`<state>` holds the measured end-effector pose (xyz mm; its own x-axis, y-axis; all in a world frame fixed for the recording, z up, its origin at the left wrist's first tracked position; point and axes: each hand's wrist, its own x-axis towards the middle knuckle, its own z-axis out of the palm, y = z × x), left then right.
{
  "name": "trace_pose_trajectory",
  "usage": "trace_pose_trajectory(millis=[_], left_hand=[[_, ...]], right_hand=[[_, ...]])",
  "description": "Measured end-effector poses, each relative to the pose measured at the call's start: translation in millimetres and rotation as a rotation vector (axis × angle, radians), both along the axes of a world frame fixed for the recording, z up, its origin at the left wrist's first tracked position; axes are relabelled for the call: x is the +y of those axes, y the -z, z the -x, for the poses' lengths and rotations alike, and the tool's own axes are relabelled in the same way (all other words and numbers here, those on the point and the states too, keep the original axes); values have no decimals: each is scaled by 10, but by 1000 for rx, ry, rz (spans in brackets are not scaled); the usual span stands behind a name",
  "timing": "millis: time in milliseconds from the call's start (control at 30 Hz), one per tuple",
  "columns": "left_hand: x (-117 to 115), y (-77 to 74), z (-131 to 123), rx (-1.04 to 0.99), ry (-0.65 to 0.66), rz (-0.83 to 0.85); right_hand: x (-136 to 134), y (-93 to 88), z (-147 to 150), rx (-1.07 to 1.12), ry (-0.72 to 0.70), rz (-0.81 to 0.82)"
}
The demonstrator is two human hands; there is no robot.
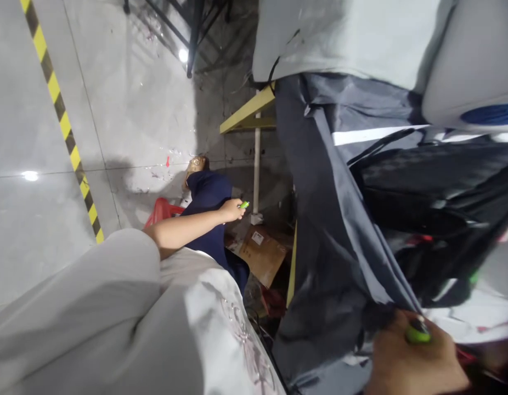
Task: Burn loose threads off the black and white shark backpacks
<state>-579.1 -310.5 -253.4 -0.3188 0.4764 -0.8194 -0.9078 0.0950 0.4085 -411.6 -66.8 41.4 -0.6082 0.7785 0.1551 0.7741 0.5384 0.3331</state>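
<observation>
Nothing legible anywhere, tbh. White sticker label [257, 237] on the cardboard box [264, 258]: too small and blurry to read. Faint print [243, 334] on the white garment [204, 312]: no letters to make out. Only clear marking: yellow-black hazard stripe [60, 109] on the floor [134, 99].

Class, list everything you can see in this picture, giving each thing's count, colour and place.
floor tiles: many, glossy grey, left
hazard tape: 1 strip, yellow and black, across the floor
black frame: 1, black, top centre
table frame: 1, yellow with a white leg, centre
cardboard box: 1, brown, on the floor by that leg
red thing: 1, red, partly hidden, centre left
dark fabric: dark grey, draped at right
pale fabric: light grey, top right
trouser leg: 1, navy, centre
shoe: 1, tan, centre
pale garment: white, lower left
left hand: centre, closed on a green object
right hand: bottom right, by the dark fabric, closed on a green-and-black object
</observation>
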Motion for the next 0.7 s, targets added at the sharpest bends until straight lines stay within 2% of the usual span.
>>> trace_pose_trajectory(millis=[67, 167, 300, 533, 600, 700], left_hand=[[-117, -25, 53, -21, -47, -53], [-294, -48, 121, -39, -110, -100], [-320, -152, -5, -54, -48, -40], [-29, -386, -644, -35, 230, 0], [149, -434, -723, 5, 280, 8], [573, -555, -779, 107, 374, 8]], right_hand=[[-81, 53, 118, 22, 37, -40], [-275, 54, 165, 12, -42, 6], [-463, -57, 78, 0, -124, 33], [-446, -38, -63, 129, -274, 106], [-446, -21, -89, 180, -306, 158], [-568, -15, -121, 275, -366, 279]])
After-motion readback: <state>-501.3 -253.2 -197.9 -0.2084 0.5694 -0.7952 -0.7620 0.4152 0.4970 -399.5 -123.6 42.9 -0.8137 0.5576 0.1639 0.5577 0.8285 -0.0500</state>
